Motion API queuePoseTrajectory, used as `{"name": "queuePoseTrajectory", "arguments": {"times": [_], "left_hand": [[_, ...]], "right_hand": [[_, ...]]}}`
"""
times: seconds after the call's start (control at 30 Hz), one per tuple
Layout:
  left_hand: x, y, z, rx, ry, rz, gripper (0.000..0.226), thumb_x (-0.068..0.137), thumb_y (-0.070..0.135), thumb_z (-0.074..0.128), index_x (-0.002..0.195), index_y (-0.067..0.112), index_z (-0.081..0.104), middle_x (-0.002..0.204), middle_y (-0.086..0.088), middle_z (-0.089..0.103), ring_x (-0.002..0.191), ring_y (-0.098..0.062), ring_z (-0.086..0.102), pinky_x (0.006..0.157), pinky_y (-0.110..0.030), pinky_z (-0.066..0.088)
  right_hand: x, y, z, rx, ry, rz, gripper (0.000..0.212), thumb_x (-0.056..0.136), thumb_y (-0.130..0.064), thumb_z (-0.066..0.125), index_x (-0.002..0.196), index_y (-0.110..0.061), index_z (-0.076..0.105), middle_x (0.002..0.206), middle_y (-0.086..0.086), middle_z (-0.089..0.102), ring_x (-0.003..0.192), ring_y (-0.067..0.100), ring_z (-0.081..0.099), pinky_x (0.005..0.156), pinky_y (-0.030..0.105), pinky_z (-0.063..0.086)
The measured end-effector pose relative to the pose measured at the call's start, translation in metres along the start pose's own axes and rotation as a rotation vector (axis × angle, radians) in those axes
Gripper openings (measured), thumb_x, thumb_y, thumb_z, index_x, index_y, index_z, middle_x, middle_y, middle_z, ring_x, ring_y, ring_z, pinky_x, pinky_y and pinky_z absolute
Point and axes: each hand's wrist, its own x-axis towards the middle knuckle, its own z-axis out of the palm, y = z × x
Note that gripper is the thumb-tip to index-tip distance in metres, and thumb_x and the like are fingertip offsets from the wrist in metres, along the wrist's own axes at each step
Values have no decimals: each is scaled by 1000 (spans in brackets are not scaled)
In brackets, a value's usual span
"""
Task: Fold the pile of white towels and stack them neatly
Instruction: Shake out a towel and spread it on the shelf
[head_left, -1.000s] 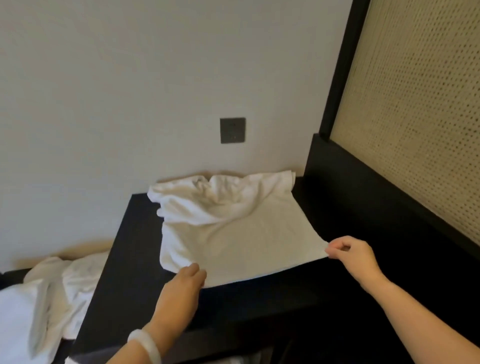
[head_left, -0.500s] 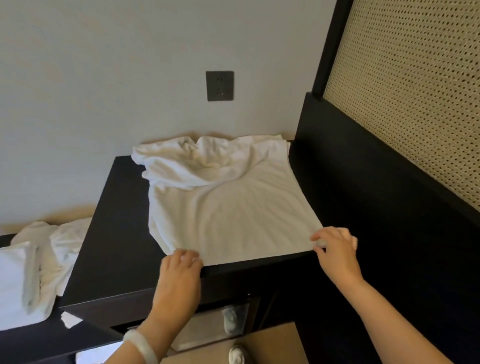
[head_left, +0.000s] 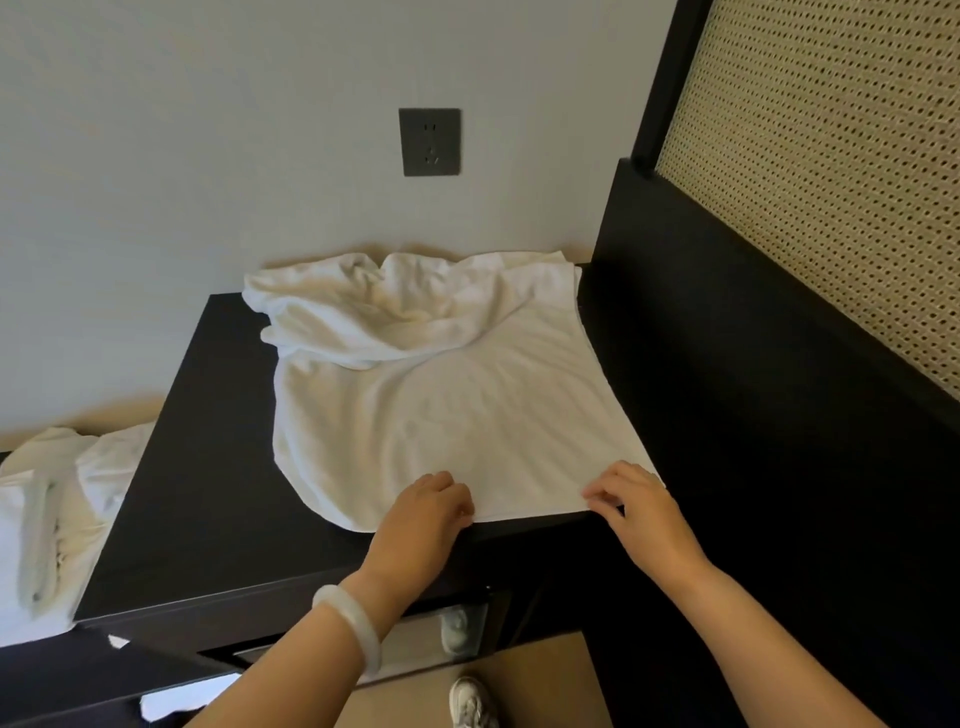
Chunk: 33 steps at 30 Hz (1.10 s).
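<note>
A person's left hand (head_left: 422, 519) and right hand (head_left: 640, 512) pinch the near hem of a soft white towel (head_left: 447, 415), fingers curled over it at the front lip of a matte black tabletop (head_left: 197, 493). Beyond the hands the cloth lies flat, then bunches against the wall. Bare surface opens left of the left hand, and crumpled towels (head_left: 57, 509) lie farther left.

Towel pile (head_left: 47, 525) cut off at L edge; shoe (head_left: 471, 702) cropped at btm; spread towel (head_left: 467, 415) far edge hidden in folds.
</note>
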Motion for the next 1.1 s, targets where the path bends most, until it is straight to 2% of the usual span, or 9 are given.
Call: {"name": "queuePoseTrajectory", "arguments": {"times": [0.1,0.23,0.43,0.57,0.73,0.87,0.97,1.03,1.1], "left_hand": [[2,0,-1,-90,-3,-43,5,93,20,64,94,18,69,88,11,50,85,-9,48,75,-22,40],[4,5,2,-14,12,12,14,94,25,64,105,19,69,93,5,53,88,-16,50,78,-30,43],[8,7,9,184,63,154,12,88,20,55,82,19,65,80,4,54,70,-18,50,58,-35,47],[7,8,7,73,74,103,34,96,31,38,89,19,69,86,5,58,77,-15,50,68,-31,45],[0,2,3,104,25,236,10,91,17,57,87,21,65,88,6,56,78,-14,48,67,-29,44],[-3,0,1,69,-80,229,26,96,30,42,91,20,65,93,5,56,83,-16,51,70,-34,48],[-1,-4,-13,-26,-85,143,36,96,40,39,103,19,67,101,5,57,91,-15,54,79,-29,47],[4,-16,-22,14,71,34,40,96,43,40,111,17,67,108,2,60,100,-19,57,89,-29,44],[12,-32,-30,195,161,-142,46,97,43,42,129,14,60,131,-6,57,122,-28,52,105,-35,35]], "right_hand": [[1,1,-4,-78,-25,-85,11,95,-18,65,99,-25,72,96,-21,56,96,2,52,90,22,47],[-2,0,-5,-135,-2,-156,10,94,-16,65,99,-21,72,96,-17,57,93,3,53,87,25,49],[-8,5,-2,-89,20,-137,9,93,-16,67,97,-23,69,97,-19,54,97,2,52,87,21,47],[-5,3,0,-107,44,-136,9,92,-15,67,98,-22,70,96,-17,55,94,3,51,85,21,46],[-10,2,1,-180,60,-162,10,93,-11,66,94,-20,67,94,-16,54,89,4,49,82,17,42],[-13,2,-2,-265,29,-247,4,93,-20,67,90,-22,67,90,-16,55,84,1,47,80,16,41],[5,-20,-5,-235,110,-238,31,100,-31,47,81,-17,67,79,-8,59,75,9,53,76,28,50],[32,-38,1,-178,143,-163,26,103,-24,46,99,-12,69,97,0,65,93,19,59,90,35,50],[61,-55,15,-169,51,-33,36,106,-24,43,136,-10,55,140,5,53,133,26,45,115,36,30]]}}
